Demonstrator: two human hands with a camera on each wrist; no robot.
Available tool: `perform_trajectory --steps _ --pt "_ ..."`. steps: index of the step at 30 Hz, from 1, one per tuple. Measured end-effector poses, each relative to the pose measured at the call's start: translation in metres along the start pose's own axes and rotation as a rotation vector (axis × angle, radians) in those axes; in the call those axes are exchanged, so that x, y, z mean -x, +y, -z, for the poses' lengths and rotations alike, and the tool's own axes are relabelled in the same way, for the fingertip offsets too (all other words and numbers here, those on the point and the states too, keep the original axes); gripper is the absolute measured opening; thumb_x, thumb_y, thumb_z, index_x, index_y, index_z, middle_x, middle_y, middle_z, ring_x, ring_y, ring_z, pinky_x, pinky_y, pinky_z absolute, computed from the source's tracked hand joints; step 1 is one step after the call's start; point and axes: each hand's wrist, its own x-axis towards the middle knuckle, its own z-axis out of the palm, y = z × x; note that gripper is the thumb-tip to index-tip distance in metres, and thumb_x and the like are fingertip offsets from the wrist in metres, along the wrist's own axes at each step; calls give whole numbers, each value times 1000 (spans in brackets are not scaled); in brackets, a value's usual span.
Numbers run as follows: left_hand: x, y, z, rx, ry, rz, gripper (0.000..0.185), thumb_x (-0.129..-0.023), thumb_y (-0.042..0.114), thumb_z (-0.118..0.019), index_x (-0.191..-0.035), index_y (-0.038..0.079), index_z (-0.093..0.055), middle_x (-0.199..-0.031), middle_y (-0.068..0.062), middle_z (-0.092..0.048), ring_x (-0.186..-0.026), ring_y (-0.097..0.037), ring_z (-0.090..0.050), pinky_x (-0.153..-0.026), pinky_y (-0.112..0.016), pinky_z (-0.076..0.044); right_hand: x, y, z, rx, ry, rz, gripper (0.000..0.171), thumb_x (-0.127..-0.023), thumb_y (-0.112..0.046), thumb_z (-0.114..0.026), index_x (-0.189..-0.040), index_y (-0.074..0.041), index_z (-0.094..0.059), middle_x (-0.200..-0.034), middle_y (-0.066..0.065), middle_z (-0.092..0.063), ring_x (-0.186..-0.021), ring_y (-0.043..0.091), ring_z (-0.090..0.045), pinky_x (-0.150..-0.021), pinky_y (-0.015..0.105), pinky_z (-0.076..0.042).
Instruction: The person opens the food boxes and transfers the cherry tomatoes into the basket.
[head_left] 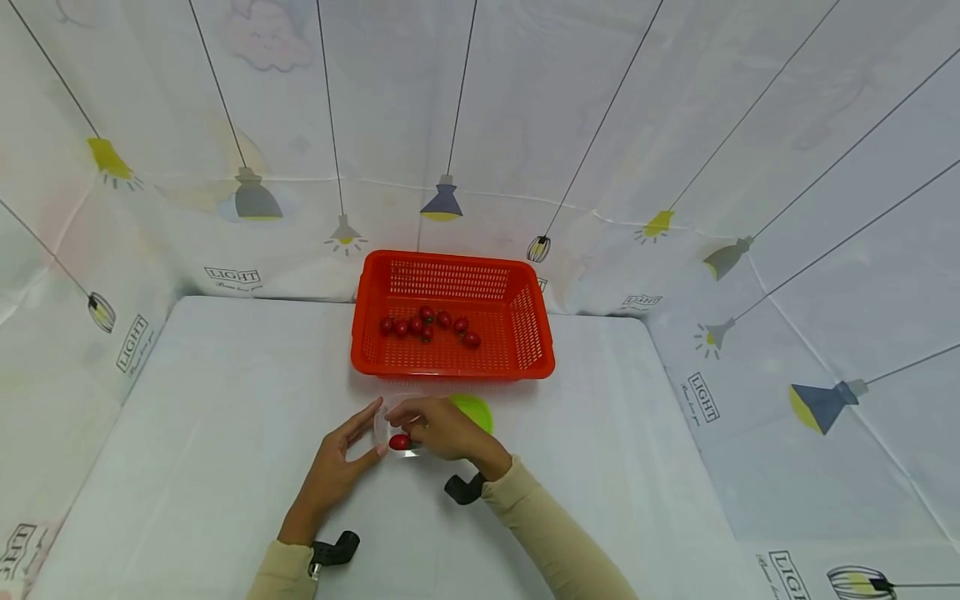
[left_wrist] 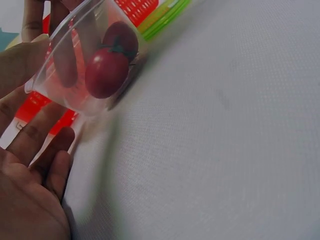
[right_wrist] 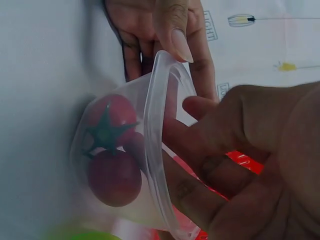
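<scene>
A clear plastic container stands on the white table, with two red cherry tomatoes with green stems at its bottom. My left hand holds the container from the left, thumb at the near rim and fingers around the far side. Over the rim, my right hand reaches in, its fingers loosely bent. One of its fingertips is right at the tomatoes, and no tomato shows pinched between thumb and fingers. Beside the container, partly under the right hand, lies a bright green round lid.
Behind the container a red plastic basket stands at the table's back edge, with several cherry tomatoes inside. A white sheet printed with lamps surrounds the white table. Black wrist mounts sit on both sleeves.
</scene>
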Motion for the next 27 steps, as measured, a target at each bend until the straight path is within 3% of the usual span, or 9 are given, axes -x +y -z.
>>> perform_trajectory --steps 4,9,14,16,18,23,27 --pt "0 0 0 4 -4 -6 71 -99 25 -78 -162 18 -46 -167 7 -47 -154 -26 -47 -118 -11 -34 -4 -1 0 75 -86 52 35 -102 1 -63 -135 -8 -71 -132 13 -75 -111 22 -73 -92 18 -58" --pt "1 0 0 5 -4 -3 72 -99 26 -78 -162 17 -46 -167 7 -47 -155 -25 -46 -118 -10 -33 -7 -2 1 198 -134 82 27 -102 -10 -71 -128 -12 -76 -114 6 -77 -90 8 -61 -80 14 -55" --pt "2 1 0 -15 -3 12 71 -98 26 -79 -162 22 -47 -166 8 -47 -152 -24 -49 -124 -23 -35 -9 0 1 131 -151 46 23 -101 -8 -72 -123 -11 -78 -113 6 -79 -91 8 -66 -80 14 -57" --pt "3 3 0 -10 -4 13 71 -98 25 -79 -162 21 -47 -166 8 -48 -151 -24 -50 -127 -37 -35 -9 2 1 84 -155 33 23 -101 -6 -71 -122 -11 -78 -117 5 -79 -96 9 -70 -82 15 -58" --pt "3 3 0 -6 -7 11 71 -98 26 -79 -162 21 -47 -166 7 -48 -151 -25 -51 -127 -37 -34 -9 4 1 45 -157 27 23 -100 -5 -71 -121 -11 -79 -119 4 -78 -99 11 -71 -83 16 -59" --pt "3 2 0 5 -15 1 72 -98 29 -79 -162 19 -47 -166 4 -49 -151 -28 -50 -119 -13 -32 -10 7 -1 36 -124 47 22 -99 -11 -75 -121 -12 -79 -122 5 -77 -100 10 -69 -84 15 -58" --pt "2 2 0 31 -15 -2 73 -97 28 -80 -161 18 -47 -165 3 -49 -151 -28 -50 -117 -7 -31 -11 5 -2 71 -110 53 23 -99 -22 -78 -120 -12 -79 -118 5 -78 -95 8 -66 -82 15 -57"
